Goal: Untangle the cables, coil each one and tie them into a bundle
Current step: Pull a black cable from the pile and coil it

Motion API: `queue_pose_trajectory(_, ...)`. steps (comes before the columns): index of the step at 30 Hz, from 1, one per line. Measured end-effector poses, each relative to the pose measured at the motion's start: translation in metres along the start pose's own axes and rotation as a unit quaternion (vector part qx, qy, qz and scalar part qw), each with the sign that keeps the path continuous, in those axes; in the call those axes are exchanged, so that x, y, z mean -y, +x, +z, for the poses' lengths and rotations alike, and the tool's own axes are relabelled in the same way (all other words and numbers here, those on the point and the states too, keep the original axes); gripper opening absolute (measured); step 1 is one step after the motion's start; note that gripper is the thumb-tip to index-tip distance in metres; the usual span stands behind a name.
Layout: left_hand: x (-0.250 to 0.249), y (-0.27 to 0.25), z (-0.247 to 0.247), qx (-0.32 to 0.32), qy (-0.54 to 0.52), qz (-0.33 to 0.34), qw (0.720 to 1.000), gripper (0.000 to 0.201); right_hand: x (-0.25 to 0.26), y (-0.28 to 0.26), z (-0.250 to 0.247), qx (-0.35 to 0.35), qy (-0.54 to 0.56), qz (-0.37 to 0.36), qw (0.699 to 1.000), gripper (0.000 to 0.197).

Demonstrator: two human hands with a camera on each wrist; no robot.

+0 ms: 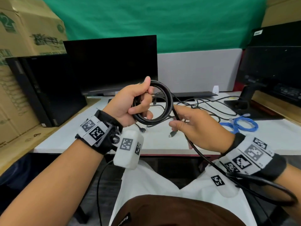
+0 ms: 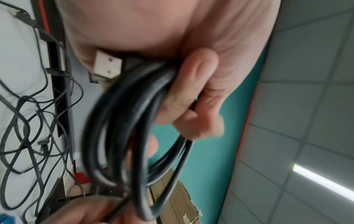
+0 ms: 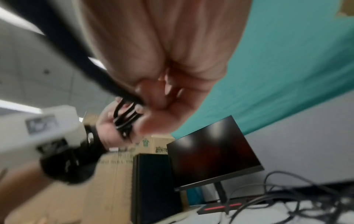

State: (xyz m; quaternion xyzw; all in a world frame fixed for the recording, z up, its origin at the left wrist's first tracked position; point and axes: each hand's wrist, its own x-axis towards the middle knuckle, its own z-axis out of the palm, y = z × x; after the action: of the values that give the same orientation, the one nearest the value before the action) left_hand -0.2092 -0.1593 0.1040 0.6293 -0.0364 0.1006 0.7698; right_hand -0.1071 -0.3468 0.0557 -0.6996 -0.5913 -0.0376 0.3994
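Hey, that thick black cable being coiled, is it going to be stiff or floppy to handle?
Probably springy rather than limp: the thick black cable keeps round, open loops in the left hand. Its free length past the right hand sweeps in a broad curve, so it likely resists tight bends. Released, the coil may spring open.

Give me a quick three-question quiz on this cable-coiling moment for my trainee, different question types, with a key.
1. True or false: the left hand grips the black coil with its fingers curled round the loops.
2. Multiple choice: the right hand holds what? A) the blue cable B) the uncoiled tail of the black cable C) nothing
3. Fill in: the blue cable lies on the white ____, already looped.

Key
1. True; the left wrist view shows the fingers wrapped round several loops.
2. B; the black cable tail runs from the coil through the right hand and down past the right wrist.
3. table
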Motion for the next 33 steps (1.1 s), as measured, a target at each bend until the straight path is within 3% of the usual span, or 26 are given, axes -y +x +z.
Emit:
queue_pose_trajectory(5, 0.006, 0.000, 0.006, -0.015, -0.084, 0.005, 0.996, 0.029, 0.004, 0.002, -0.003, 0.069, 0.152, 0.035, 0.985, 0.042)
queue_pose_trajectory(9, 0.012, 0.005, 0.021, 0.008, -0.142, 0.043, 0.989, 0.031, 0.002, 0.001, 0.004, 0.037, 0.017, 0.068, 0.997, 0.028)
queue_pose_trajectory(11, 0.012, 0.006, 0.028, -0.007, -0.122, 0.082, 0.989, 0.034, 0.006, -0.001, 0.008, 0.071, -0.025, 0.088, 0.993, 0.039)
queue_pose_trajectory(14, 0.016, 0.008, 0.032, -0.069, 0.028, 0.154, 0.985, 0.019, 0.018, -0.005, 0.010, 0.145, -0.056, 0.116, 0.981, 0.035)
queue_pose_trajectory(16, 0.019, 0.008, 0.036, -0.096, 0.134, 0.187, 0.968, 0.005, 0.026, -0.007, 0.007, 0.187, -0.042, 0.127, 0.973, 0.024)
queue_pose_trajectory(17, 0.021, 0.007, 0.037, -0.103, 0.187, 0.201, 0.956, 0.008, 0.031, -0.008, 0.004, 0.212, -0.028, 0.132, 0.968, 0.021)
queue_pose_trajectory(19, 0.026, 0.007, 0.037, -0.093, 0.324, 0.221, 0.915, 0.017, 0.038, -0.008, -0.002, 0.256, 0.013, 0.134, 0.957, 0.020)
queue_pose_trajectory(22, 0.032, 0.005, 0.033, -0.072, 0.526, 0.197, 0.824, 0.018, 0.041, -0.004, -0.014, 0.265, 0.138, 0.125, 0.946, 0.015)
queue_pose_trajectory(23, 0.032, 0.005, 0.032, -0.071, 0.545, 0.182, 0.816, 0.018, 0.039, -0.003, -0.017, 0.260, 0.179, 0.125, 0.941, 0.014)
queue_pose_trajectory(26, 0.028, 0.003, 0.030, -0.043, 0.530, 0.148, 0.834, 0.034, 0.035, -0.001, -0.022, 0.263, 0.251, 0.130, 0.922, 0.022)
queue_pose_trajectory(28, 0.024, 0.000, 0.029, -0.007, 0.516, 0.137, 0.846, 0.036, 0.032, 0.002, -0.021, 0.230, 0.246, 0.128, 0.933, 0.036)
queue_pose_trajectory(29, 0.022, -0.002, 0.028, 0.005, 0.497, 0.122, 0.859, 0.035, 0.030, 0.003, -0.018, 0.179, 0.192, 0.115, 0.958, 0.043)
queue_pose_trajectory(31, 0.019, -0.003, 0.024, 0.010, 0.460, 0.095, 0.883, 0.032, 0.021, 0.001, -0.013, 0.021, -0.026, 0.046, 0.998, 0.056)
queue_pose_trajectory(33, 0.018, -0.002, 0.019, -0.010, 0.461, 0.095, 0.882, 0.030, 0.015, 0.000, -0.009, -0.117, -0.158, -0.029, 0.980, 0.061)
